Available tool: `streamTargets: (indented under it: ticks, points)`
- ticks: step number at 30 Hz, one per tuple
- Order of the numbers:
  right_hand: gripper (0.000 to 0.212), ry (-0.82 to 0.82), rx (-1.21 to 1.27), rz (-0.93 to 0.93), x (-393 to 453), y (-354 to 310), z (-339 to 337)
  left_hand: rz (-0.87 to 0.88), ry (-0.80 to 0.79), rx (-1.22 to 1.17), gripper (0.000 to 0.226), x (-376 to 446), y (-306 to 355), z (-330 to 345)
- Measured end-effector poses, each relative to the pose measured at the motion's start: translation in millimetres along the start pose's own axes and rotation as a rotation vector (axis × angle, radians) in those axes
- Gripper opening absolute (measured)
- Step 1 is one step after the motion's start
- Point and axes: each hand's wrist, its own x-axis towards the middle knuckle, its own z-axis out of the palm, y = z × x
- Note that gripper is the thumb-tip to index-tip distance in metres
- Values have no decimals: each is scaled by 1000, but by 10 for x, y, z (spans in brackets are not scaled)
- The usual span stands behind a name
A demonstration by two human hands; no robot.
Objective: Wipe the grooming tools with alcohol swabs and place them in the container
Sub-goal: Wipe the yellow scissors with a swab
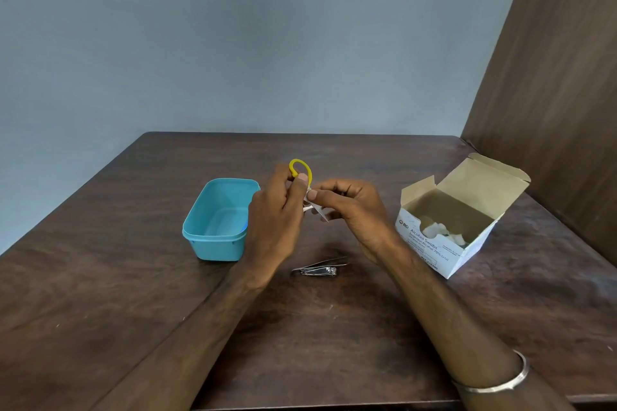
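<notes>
At the bottom edge of the frame two bare forearms reach up and inward over a dark, wood-grained bench [100, 277], and a plain metal bangle [494, 382] circles the wrist at lower right. Just beyond, near the centre and a little below it, a shiny steel nail clipper [319, 272] lies flat with its long axis running left to right; thin metal tweezers [325, 263] lie touching its far side, slanting slightly upward to the right, tips toward the right.

Above these, the two hands meet over the bench. The left hand [275, 220] is closed around a pair of small scissors [302, 173]; only a yellow, smooth plastic finger loop shows clearly above the fingers, so the scissors stand roughly upright, handle toward the top of the frame, blades hidden down inside the grip. The right hand [350, 207] pinches a small white swab [317, 210] between thumb and fingertips, pressed against the metal part of the scissors just below the loop.

Left of the hands sits an open turquoise plastic container [217, 220], rectangular with rounded corners, its long axis running toward the far edge. At the right of the frame stands a white cardboard box [444, 243] printed "Alcohol Swabs", flaps raised, with white packets visible inside. Behind the bench rises a pale blue-grey wall [233, 43], and a brown wood-grain panel [551, 77] fills the upper right.
</notes>
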Motion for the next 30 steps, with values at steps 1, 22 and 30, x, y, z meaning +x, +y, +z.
streamTargets:
  ticks: [1, 22, 30]
  points:
    - [12, -2, 6, -2, -3, -4, 2, -1, -10, 4, 21, -2, -3, 4]
    - [11, -22, -74, -7, 36, 56, -16, 0, 9, -44, 23, 34, -44, -24]
    - [17, 93, 112, 115, 55, 93, -69, -83, -18, -253, 14, 49, -74, -19]
